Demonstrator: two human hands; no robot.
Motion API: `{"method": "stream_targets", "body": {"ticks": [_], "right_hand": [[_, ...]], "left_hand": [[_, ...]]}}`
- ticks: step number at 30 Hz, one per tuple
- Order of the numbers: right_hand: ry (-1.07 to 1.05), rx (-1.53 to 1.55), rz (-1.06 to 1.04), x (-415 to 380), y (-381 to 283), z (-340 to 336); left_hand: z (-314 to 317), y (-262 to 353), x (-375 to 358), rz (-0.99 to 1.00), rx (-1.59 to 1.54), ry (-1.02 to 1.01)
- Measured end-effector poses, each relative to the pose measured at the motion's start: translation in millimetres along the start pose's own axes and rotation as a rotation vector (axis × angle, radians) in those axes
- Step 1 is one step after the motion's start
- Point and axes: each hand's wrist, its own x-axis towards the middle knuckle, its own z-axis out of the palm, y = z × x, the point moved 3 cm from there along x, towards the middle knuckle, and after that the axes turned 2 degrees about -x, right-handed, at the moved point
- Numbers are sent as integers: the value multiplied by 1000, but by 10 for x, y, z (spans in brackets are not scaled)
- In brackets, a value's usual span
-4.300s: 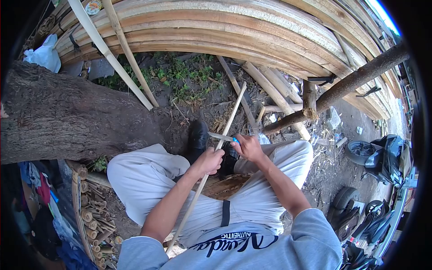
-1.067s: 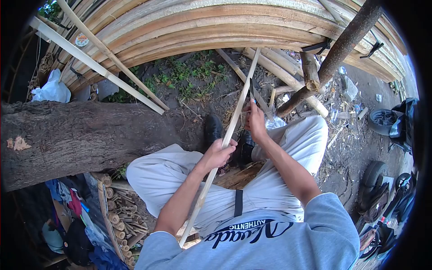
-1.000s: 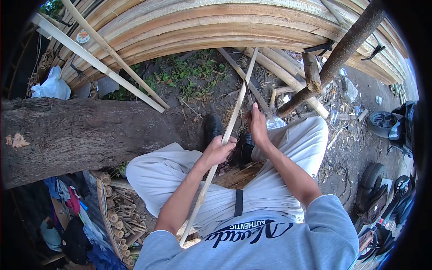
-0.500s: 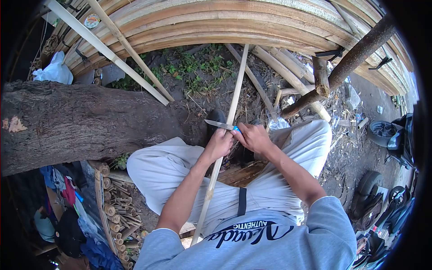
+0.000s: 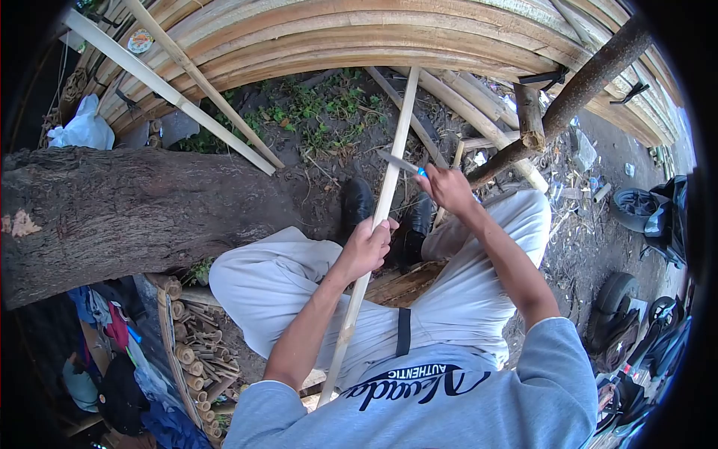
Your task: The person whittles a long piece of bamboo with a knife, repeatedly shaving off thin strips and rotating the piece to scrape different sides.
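Observation:
A long pale bamboo strip point(image 5: 396, 150) runs from near my waist up toward the stacked planks. My left hand point(image 5: 366, 249) is wrapped round the strip between my knees. In my right hand point(image 5: 449, 190) is a knife point(image 5: 400, 162) with a blue handle, its blade lying across the strip further up from the left hand. Whether the edge bites into the strip is too small to tell. Most of the knife's handle is hidden by the fingers. Below the strip are my dark boots point(image 5: 357, 202).
A thick tree trunk point(image 5: 134, 213) lies at left. Long stacked planks point(image 5: 359, 41) curve across the back. A dark pole point(image 5: 576, 97) slants at right, near loose bamboo pieces point(image 5: 471, 108). Cut bamboo point(image 5: 187, 359) is piled lower left; a wheel point(image 5: 636, 209) stands far right.
My right hand has moved up and away along the strip with the knife, apart from the left hand. My left hand still grips the strip at nearly the same place.

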Motion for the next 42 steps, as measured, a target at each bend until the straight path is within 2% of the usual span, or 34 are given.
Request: {"method": "stream_targets", "body": {"ticks": [1, 3, 5, 6, 8, 9, 11, 13, 15, 17, 23, 24, 25, 27, 28, 30, 31, 34, 36, 38, 40, 42], "right_hand": [[-32, -52, 168, 48, 277, 65], [10, -50, 355, 95, 634, 60], [69, -44, 367, 65, 578, 76], [96, 118, 340, 53, 386, 34], [58, 334, 242, -13, -68, -88], [1, 388, 172, -46, -306, -153], [-50, 309, -45, -102, -710, -240], [-75, 291, -109, -132, -871, -174], [-98, 265, -176, -150, -925, -147], [-197, 219, -199, -159, -928, -115], [-142, 151, -349, -159, -751, -197], [-144, 150, -344, -164, -678, -163], [-109, 84, -303, -158, -568, -83], [-30, -5, -189, -105, -240, 78], [17, -29, -114, -55, -17, 165], [-80, -165, 194, -8, 373, 404], [-109, -178, 448, 3, 579, 431], [-94, -174, 579, 25, 890, 348], [45, -23, 555, -36, 795, 278], [45, 271, 376, -44, 272, 42], [-30, 406, 172, -156, -194, -1], [-168, 382, 6, -237, -577, -3]], "left_hand": [[-15, -3, -24, -19, -28, -10], [-12, 0, -35, -25, 2, 8], [-85, -59, 58, 18, 62, 83], [-132, -127, 125, 18, 56, 86], [-234, -119, 241, 340, 556, 286], [-227, -104, 262, 341, 553, 292], [-227, -73, 257, 344, 599, 355], [-249, -91, 235, 302, 626, 343], [-233, -85, 209, 267, 648, 329], [-165, -26, 132, 408, 669, 343], [-52, -39, 79, 327, 739, 275], [-47, -74, 109, 397, 741, 270], [-19, -56, 91, 396, 740, 266], [-12, -50, 45, 194, 728, 331], [-3, -55, 31, 159, 753, 331], [-31, -171, 54, 192, 756, 311], [-19, -201, 52, 226, 752, 291], [-13, -203, 44, 248, 771, 288], [-31, -151, 56, 257, 767, 318], [7, -68, 53, 264, 750, 348], [13, 23, 45, 165, 797, 415], [-46, -45, 86, 212, 797, 442]]}}
